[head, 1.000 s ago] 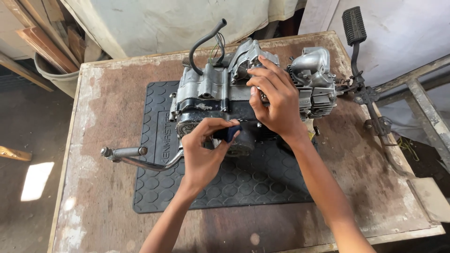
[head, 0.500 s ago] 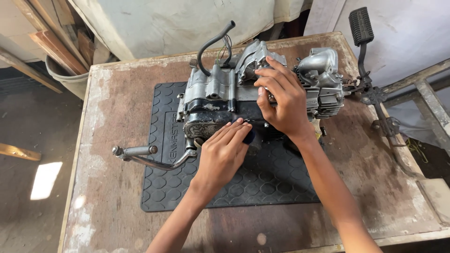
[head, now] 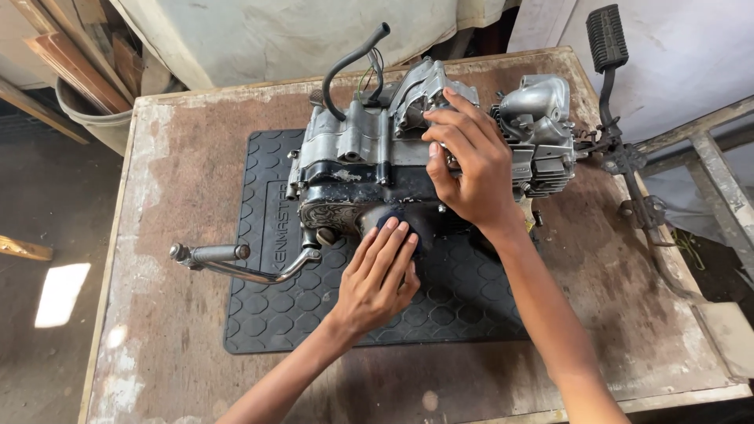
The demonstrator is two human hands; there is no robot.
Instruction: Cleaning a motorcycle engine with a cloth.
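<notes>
A grey metal motorcycle engine [head: 353, 157] lies on a black rubber mat [head: 275, 306] on a worn wooden table [head: 188, 149]. My right hand [head: 471, 165] rests on top of the engine's middle, fingers spread over the casing. My left hand [head: 381, 279] presses flat against the dark round cover [head: 420, 220] on the engine's near side, fingers together and pointing up. A kick lever [head: 236, 263] sticks out to the left from the engine's lower part. A black hose [head: 345, 67] curves up from the engine's top.
A foot pedal arm [head: 609, 55] juts up at the table's right edge beside a metal frame [head: 707, 157]. A bucket [head: 98, 126] with wooden planks stands at the back left. Pale cloth [head: 275, 35] hangs behind the table.
My left hand has opened from a pinch into a flat palm against the engine's near side cover. The view has shifted a little; my right hand stays on the engine.
</notes>
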